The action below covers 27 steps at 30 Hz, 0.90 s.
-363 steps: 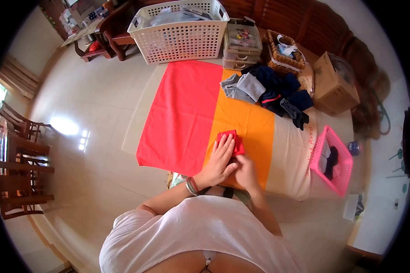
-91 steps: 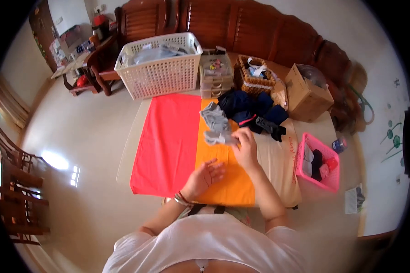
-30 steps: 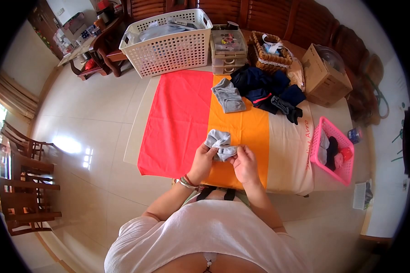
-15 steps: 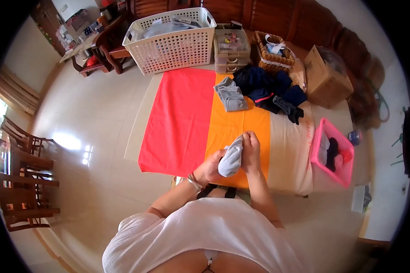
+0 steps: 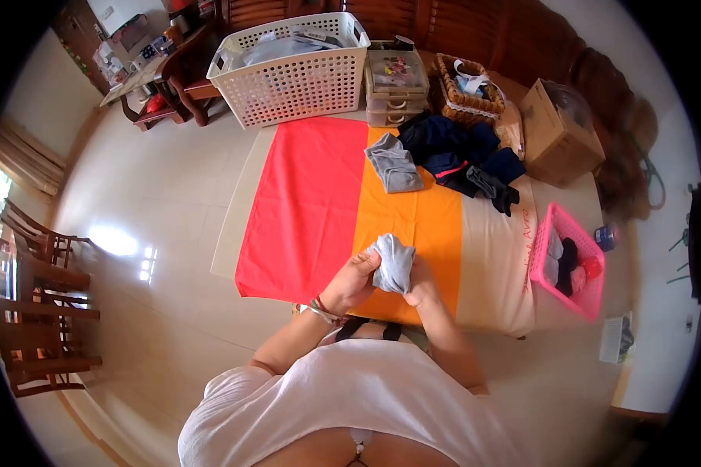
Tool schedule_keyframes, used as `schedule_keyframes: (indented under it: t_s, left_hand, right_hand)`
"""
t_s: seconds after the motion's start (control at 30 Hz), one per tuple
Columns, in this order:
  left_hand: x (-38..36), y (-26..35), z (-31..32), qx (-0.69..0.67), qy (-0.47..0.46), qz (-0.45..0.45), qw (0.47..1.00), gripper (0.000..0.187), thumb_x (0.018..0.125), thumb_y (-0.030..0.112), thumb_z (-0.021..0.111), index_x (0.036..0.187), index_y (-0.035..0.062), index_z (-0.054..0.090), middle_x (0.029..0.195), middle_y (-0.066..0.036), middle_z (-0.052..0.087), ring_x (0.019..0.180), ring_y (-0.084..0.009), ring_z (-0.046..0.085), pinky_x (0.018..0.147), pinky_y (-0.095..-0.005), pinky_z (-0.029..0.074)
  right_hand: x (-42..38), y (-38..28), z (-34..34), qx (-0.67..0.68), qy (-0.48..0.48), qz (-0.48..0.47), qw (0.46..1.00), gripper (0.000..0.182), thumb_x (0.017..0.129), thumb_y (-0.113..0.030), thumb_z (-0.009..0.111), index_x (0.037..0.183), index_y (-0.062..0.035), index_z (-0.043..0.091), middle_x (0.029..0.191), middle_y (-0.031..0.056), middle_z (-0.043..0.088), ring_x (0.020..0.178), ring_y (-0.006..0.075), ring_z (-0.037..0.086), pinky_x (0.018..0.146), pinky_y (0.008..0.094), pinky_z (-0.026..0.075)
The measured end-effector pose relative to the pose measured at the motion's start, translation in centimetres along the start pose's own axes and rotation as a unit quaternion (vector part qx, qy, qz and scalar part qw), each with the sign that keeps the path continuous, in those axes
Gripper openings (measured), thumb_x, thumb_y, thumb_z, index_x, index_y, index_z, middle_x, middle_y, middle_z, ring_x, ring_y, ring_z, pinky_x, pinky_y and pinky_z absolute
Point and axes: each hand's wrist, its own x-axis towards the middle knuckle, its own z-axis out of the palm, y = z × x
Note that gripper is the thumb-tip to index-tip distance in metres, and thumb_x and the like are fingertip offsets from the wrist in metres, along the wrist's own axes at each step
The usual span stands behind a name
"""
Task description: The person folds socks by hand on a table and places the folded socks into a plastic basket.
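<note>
A light grey sock (image 5: 395, 263), bunched into a ball, is held between my two hands above the front of the orange cloth stripe. My left hand (image 5: 354, 279) grips its left side with thumb and fingers. On the other side my right hand (image 5: 420, 283) has its fingers closed against the lower right of the bundle; part of them is hidden behind it. Farther back lies a flat grey garment (image 5: 395, 163), beside a heap of dark navy and black clothes (image 5: 459, 148).
A pink basket (image 5: 570, 292) with rolled items stands at the right edge. Along the back are a white laundry basket (image 5: 296, 86), a small drawer box (image 5: 397, 82), a wicker basket (image 5: 469, 101) and a cardboard box (image 5: 559, 140). Wooden chairs (image 5: 47, 327) stand at far left.
The sock has gone from a longer shape with a raised upper end to a compact bundle. My right hand has dropped from its upper end to its lower right.
</note>
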Motion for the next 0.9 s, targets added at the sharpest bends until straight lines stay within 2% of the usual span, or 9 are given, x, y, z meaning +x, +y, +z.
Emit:
schedule_keyframes:
  t_s: [0.1, 0.2, 0.3, 0.4, 0.5, 0.63, 0.73, 0.83, 0.9]
  left_hand:
    - [0.4, -0.6, 0.5, -0.062, -0.005, 0.009, 0.998, 0.042, 0.088, 0.035, 0.045, 0.116, 0.0040, 0.048, 0.112, -0.011, 0.057, 0.103, -0.0236, 0.054, 0.092, -0.0380, 0.040]
    - [0.9, -2.0, 0.6, -0.128, 0.042, 0.017, 0.991, 0.046, 0.085, 0.038, 0.051, 0.118, 0.0059, 0.045, 0.111, -0.011, 0.055, 0.101, -0.0264, 0.054, 0.090, -0.0402, 0.042]
    - [1.2, -2.2, 1.7, -0.138, 0.067, 0.026, 0.988, 0.050, 0.082, 0.040, 0.054, 0.118, 0.0061, 0.045, 0.110, -0.010, 0.056, 0.101, -0.0256, 0.054, 0.089, -0.0394, 0.042]
    - [2.3, -0.7, -0.4, -0.127, -0.085, -0.002, 0.988, 0.049, 0.083, 0.038, 0.055, 0.118, 0.0058, 0.045, 0.111, -0.008, 0.055, 0.101, -0.0224, 0.053, 0.089, -0.0368, 0.041]
    - [2.6, -0.5, 0.8, -0.072, 0.029, 0.052, 0.996, 0.043, 0.083, 0.029, 0.056, 0.117, 0.0045, 0.045, 0.110, -0.007, 0.055, 0.101, -0.0201, 0.053, 0.089, -0.0340, 0.040]
    - [2.7, -0.9, 0.4, -0.089, 0.036, 0.082, 0.992, 0.038, 0.080, 0.012, 0.053, 0.116, 0.0028, 0.046, 0.109, -0.008, 0.056, 0.101, -0.0204, 0.053, 0.089, -0.0336, 0.040]
    - [2.8, -1.1, 0.3, -0.096, 0.021, 0.100, 0.990, 0.038, 0.077, 0.005, 0.051, 0.114, 0.0023, 0.047, 0.108, -0.008, 0.056, 0.101, -0.0210, 0.053, 0.089, -0.0341, 0.041]
    - [3.0, -1.1, -0.2, -0.082, 0.042, 0.119, 0.989, 0.036, 0.076, -0.002, 0.049, 0.112, 0.0013, 0.048, 0.107, -0.009, 0.056, 0.099, -0.0210, 0.054, 0.089, -0.0341, 0.041]
    - [3.2, -1.1, -0.3, -0.074, 0.081, 0.121, 0.987, 0.035, 0.076, -0.006, 0.048, 0.110, 0.0005, 0.049, 0.106, -0.009, 0.057, 0.098, -0.0209, 0.055, 0.089, -0.0339, 0.041]
  right_hand:
    - [-1.1, 0.3, 0.5, 0.015, 0.033, 0.010, 0.999, 0.018, 0.085, -0.017, 0.052, 0.093, -0.0023, 0.059, 0.082, 0.0034, 0.059, 0.067, 0.0105, 0.057, 0.057, 0.0235, 0.045]
    - [-1.2, 0.5, -1.7, 0.116, -0.056, 0.090, 0.988, 0.013, 0.084, -0.014, 0.052, 0.091, -0.0048, 0.058, 0.077, 0.0024, 0.057, 0.060, 0.0095, 0.054, 0.051, 0.0209, 0.042]
    - [-1.1, 1.2, -1.5, 0.209, -0.017, 0.049, 0.977, 0.010, 0.084, -0.011, 0.051, 0.093, -0.0074, 0.054, 0.075, 0.0009, 0.055, 0.058, 0.0086, 0.051, 0.047, 0.0197, 0.039]
    - [-1.7, 1.4, -1.1, 0.122, 0.050, -0.051, 0.990, 0.014, 0.084, -0.006, 0.049, 0.097, -0.0065, 0.048, 0.081, 0.0020, 0.054, 0.063, 0.0075, 0.051, 0.049, 0.0201, 0.040]
    - [-2.2, 1.1, 0.5, -0.043, 0.158, -0.278, 0.947, 0.016, 0.083, -0.001, 0.047, 0.098, -0.0048, 0.044, 0.087, 0.0034, 0.051, 0.068, 0.0068, 0.050, 0.051, 0.0202, 0.041]
    - [-2.0, 1.3, -0.1, -0.116, 0.138, -0.437, 0.881, 0.022, 0.077, 0.007, 0.050, 0.095, -0.0014, 0.043, 0.092, 0.0076, 0.046, 0.075, 0.0134, 0.049, 0.055, 0.0229, 0.043]
    - [-2.9, -0.6, 0.9, -0.381, 0.155, -0.467, 0.783, 0.020, 0.073, 0.007, 0.055, 0.089, -0.0008, 0.046, 0.091, 0.0110, 0.045, 0.076, 0.0194, 0.050, 0.056, 0.0262, 0.044]
    - [-2.1, -0.7, 0.8, -0.434, 0.196, -0.488, 0.732, 0.018, 0.073, 0.003, 0.059, 0.084, -0.0015, 0.046, 0.089, 0.0116, 0.045, 0.072, 0.0222, 0.050, 0.055, 0.0262, 0.044]
    - [-1.7, -0.7, 0.4, -0.492, 0.195, -0.472, 0.705, 0.016, 0.073, 0.001, 0.061, 0.083, -0.0016, 0.047, 0.087, 0.0119, 0.046, 0.073, 0.0263, 0.052, 0.056, 0.0318, 0.044]
